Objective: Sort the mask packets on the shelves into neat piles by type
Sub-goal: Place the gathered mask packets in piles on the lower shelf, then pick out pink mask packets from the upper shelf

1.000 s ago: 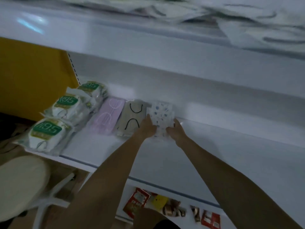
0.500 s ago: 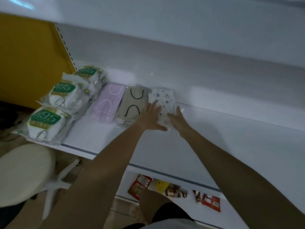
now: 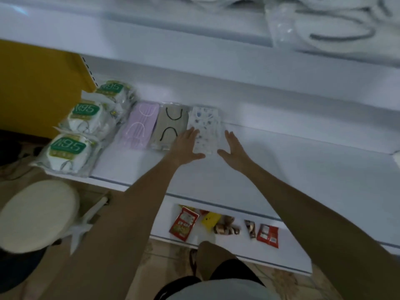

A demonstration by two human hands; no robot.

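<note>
A white patterned mask packet (image 3: 206,128) lies flat on the white shelf (image 3: 292,169). To its left lie a grey packet with black loops (image 3: 171,126) and a lilac packet (image 3: 140,124), side by side. Three N95 packets (image 3: 71,152) stand in a column at the far left. My left hand (image 3: 186,146) is flat, fingers straight, touching the patterned packet's left edge. My right hand (image 3: 232,148) is open just right of the packet, a small gap apart. Neither hand holds anything.
White masks in clear wrap (image 3: 333,24) pile on the upper shelf at top right. Snack packets (image 3: 184,224) lie on the lower shelf. A round cream stool (image 3: 36,213) stands at lower left beside a yellow panel (image 3: 32,87).
Both hands have slid back from on top of the patterned packet to its two sides. The camera has tilted up, and the upper shelf's masks show again.
</note>
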